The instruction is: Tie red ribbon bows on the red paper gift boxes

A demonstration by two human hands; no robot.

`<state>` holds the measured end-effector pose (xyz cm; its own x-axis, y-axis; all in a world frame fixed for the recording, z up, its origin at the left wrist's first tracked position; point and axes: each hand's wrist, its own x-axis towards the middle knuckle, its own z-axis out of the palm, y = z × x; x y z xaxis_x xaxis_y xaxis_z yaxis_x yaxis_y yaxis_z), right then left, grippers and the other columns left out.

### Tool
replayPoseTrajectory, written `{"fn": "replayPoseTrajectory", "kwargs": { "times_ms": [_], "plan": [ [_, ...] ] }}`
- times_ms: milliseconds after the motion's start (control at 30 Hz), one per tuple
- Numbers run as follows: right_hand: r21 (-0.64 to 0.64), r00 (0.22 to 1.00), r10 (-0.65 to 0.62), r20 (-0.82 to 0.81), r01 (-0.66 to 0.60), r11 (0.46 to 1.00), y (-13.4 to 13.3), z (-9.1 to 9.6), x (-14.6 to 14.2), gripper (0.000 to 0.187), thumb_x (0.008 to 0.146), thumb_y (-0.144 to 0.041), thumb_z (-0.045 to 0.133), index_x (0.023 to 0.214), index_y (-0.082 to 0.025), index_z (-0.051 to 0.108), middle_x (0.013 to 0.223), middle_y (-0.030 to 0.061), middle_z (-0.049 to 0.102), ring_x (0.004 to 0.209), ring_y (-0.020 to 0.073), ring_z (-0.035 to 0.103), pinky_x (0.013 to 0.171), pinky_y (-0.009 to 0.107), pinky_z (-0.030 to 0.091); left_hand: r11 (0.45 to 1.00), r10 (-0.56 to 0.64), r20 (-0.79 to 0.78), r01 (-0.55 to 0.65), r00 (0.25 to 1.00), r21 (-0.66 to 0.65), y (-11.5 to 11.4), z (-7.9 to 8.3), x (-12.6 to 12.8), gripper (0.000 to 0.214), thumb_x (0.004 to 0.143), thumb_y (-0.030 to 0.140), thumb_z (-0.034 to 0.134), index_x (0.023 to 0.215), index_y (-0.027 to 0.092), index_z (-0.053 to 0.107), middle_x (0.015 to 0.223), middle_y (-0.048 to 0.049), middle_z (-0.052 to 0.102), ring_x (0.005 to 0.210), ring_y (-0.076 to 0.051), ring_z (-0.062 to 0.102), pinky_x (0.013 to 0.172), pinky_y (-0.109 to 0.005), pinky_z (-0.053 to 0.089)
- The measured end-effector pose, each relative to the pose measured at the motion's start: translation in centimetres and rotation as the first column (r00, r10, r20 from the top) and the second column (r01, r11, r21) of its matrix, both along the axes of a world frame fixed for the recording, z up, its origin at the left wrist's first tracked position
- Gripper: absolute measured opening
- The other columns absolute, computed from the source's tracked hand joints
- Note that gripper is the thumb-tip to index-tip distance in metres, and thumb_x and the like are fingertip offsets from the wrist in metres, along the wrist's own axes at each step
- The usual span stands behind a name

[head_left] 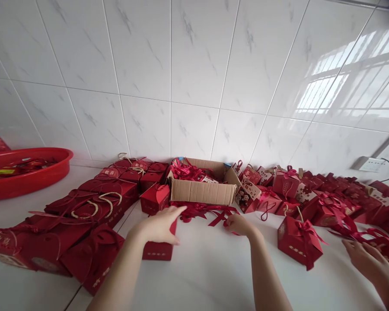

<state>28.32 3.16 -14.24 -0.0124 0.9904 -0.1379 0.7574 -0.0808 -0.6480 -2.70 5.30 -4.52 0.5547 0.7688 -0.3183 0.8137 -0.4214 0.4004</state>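
My left hand (157, 224) is over a small red gift box (157, 252) standing on the white tabletop. Its thumb and forefinger are stretched apart; whether the palm touches the box is hidden. Further right, my right hand (241, 225) has its fingers closed on a red ribbon (218, 218), at the end of a loose pile of ribbons. Behind the pile stands an open cardboard box (202, 192) with red ribbons and printed tags in it. Another red gift box (154, 198) sits just behind my left hand.
Red gift boxes (94, 255) with rope handles fill the left side. A red plastic basin (29, 181) stands beyond them. Many finished-looking boxes (330, 203) line the right. One bowed box (300, 242) stands near another person's hand (371, 263). A tiled wall (194, 125) rises behind.
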Motion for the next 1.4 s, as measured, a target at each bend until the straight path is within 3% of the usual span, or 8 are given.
{"fn": "replayPoseTrajectory", "kwargs": {
  "times_ms": [167,267,400,500,667,1067,1167,1400],
  "plan": [
    [0.010,0.958,0.128,-0.256,-0.130,0.991,-2.0,4.5,-1.0,0.021,0.082,-0.038,0.058,0.081,-0.017,0.056,0.066,0.0005,0.061,0.057,0.0106,0.055,0.048,0.021,0.040,0.987,-0.149,0.250,0.159,0.957,-0.017,-2.2,0.5,2.9,0.090,0.070,0.047,0.067,0.146,0.036,0.020,0.154,-0.0043,0.023,0.140,-0.031,0.023,0.108,-0.045,0.031],
    [0.155,0.751,0.302,-0.586,-0.263,0.952,-4.4,7.4,-2.7,0.028,0.077,-0.040,0.068,0.085,-0.015,0.059,0.062,-0.0004,0.059,0.053,0.0089,0.054,0.049,0.020,0.042,0.993,-0.117,0.461,0.113,0.880,0.037,-3.5,0.8,4.2,0.076,0.079,0.051,0.059,0.145,0.035,0.024,0.153,-0.0034,0.024,0.139,-0.027,0.025,0.111,-0.042,0.029],
    [0.299,0.585,0.465,-0.665,-0.362,0.883,-6.6,9.5,-4.6,0.018,0.078,-0.030,0.071,0.082,-0.014,0.063,0.065,-0.0002,0.059,0.052,0.0076,0.054,0.051,0.021,0.047,0.976,-0.171,0.685,0.217,0.709,0.019,-4.7,1.9,4.9,0.040,0.084,0.046,0.056,0.119,0.027,0.056,0.132,-0.0045,0.052,0.122,-0.021,0.047,0.102,-0.033,0.037],
    [0.361,0.563,0.491,-0.665,-0.332,0.871,-7.0,9.8,-5.0,0.015,0.079,-0.027,0.069,0.077,-0.014,0.061,0.061,-0.0014,0.057,0.051,0.0075,0.053,0.050,0.020,0.046,0.968,-0.152,0.753,0.250,0.640,-0.017,-4.9,2.8,4.6,0.022,0.085,0.041,0.058,0.084,0.020,0.062,0.098,-0.0024,0.064,0.099,-0.017,0.057,0.089,-0.027,0.042],
    [0.427,0.524,0.505,-0.686,-0.271,0.863,-6.8,9.6,-4.5,0.022,0.085,-0.031,0.063,0.071,-0.015,0.056,0.055,-0.0011,0.056,0.047,0.0078,0.048,0.048,0.021,0.040,0.966,0.088,0.797,0.144,0.598,-0.215,-4.5,3.3,3.1,0.027,0.084,0.042,0.059,0.076,0.018,0.053,0.063,0.0052,0.047,0.058,-0.008,0.041,0.055,-0.021,0.032],
    [0.535,0.312,0.567,-0.762,-0.190,0.823,-7.2,9.1,-3.3,0.034,0.084,-0.043,0.058,0.062,-0.020,0.043,0.048,-0.0030,0.047,0.040,0.0097,0.040,0.044,0.023,0.032,0.945,0.210,0.939,0.191,0.272,-0.266,-3.3,4.1,-0.8,0.037,0.080,0.042,0.063,0.063,0.017,0.041,0.055,0.0072,0.023,0.051,-0.007,0.018,0.049,-0.024,0.015],
    [0.560,0.313,0.566,-0.763,-0.117,0.820,-7.3,9.1,-2.9,0.043,0.082,-0.049,0.054,0.057,-0.022,0.033,0.039,-0.0063,0.037,0.030,0.0083,0.032,0.039,0.023,0.029,0.941,0.242,0.952,0.195,0.189,-0.278,-3.2,4.4,-1.7,0.038,0.078,0.042,0.064,0.061,0.018,0.040,0.052,0.0075,0.023,0.048,-0.006,0.019,0.048,-0.023,0.016],
    [0.565,0.467,0.486,-0.739,0.035,0.824,-7.6,9.7,-1.5,0.059,0.074,-0.066,0.051,0.049,-0.022,0.020,0.033,-0.0085,0.020,0.025,0.0077,0.022,0.036,0.025,0.026,0.950,0.248,0.966,0.179,0.076,-0.258,-3.2,4.5,-3.1,0.036,0.079,0.041,0.064,0.060,0.018,0.043,0.051,0.0065,0.023,0.047,-0.007,0.021,0.048,-0.024,0.018]
  ]
}}
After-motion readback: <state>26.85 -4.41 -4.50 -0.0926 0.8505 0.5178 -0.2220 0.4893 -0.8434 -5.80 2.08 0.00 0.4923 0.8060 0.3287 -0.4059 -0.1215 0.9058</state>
